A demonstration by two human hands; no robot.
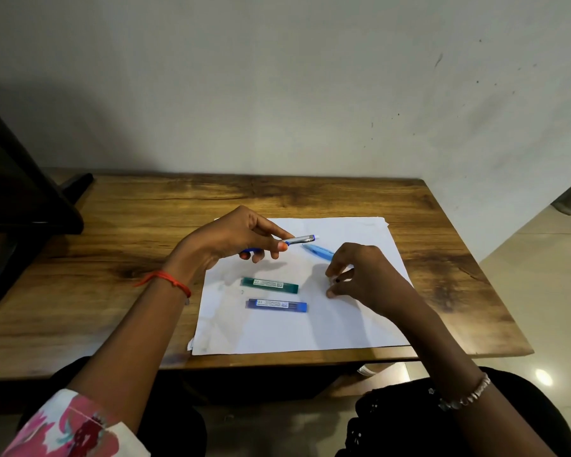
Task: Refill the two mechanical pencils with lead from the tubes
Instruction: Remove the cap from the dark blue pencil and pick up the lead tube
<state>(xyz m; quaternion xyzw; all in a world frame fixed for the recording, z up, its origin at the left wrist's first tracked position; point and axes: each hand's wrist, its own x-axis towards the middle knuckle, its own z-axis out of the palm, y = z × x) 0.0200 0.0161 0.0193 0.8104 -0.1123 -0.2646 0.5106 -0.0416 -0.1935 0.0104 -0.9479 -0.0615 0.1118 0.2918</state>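
Observation:
My left hand (234, 240) holds a blue mechanical pencil (299, 240) above the paper, its silver clip end pointing right. A light blue pencil (318, 250) lies on the white paper (343, 324), partly hidden behind my right hand (360, 278). My right hand hovers low over the paper with fingers curled and fingertips close together; whether they pinch something small I cannot tell. A green lead tube (270, 285) and a blue lead tube (276, 305) lie side by side on the paper below my left hand.
The paper lies on a wooden table (112, 258) set against a pale wall. A dark monitor stand (23, 206) occupies the table's left end. Tiled floor shows beyond the table's right edge.

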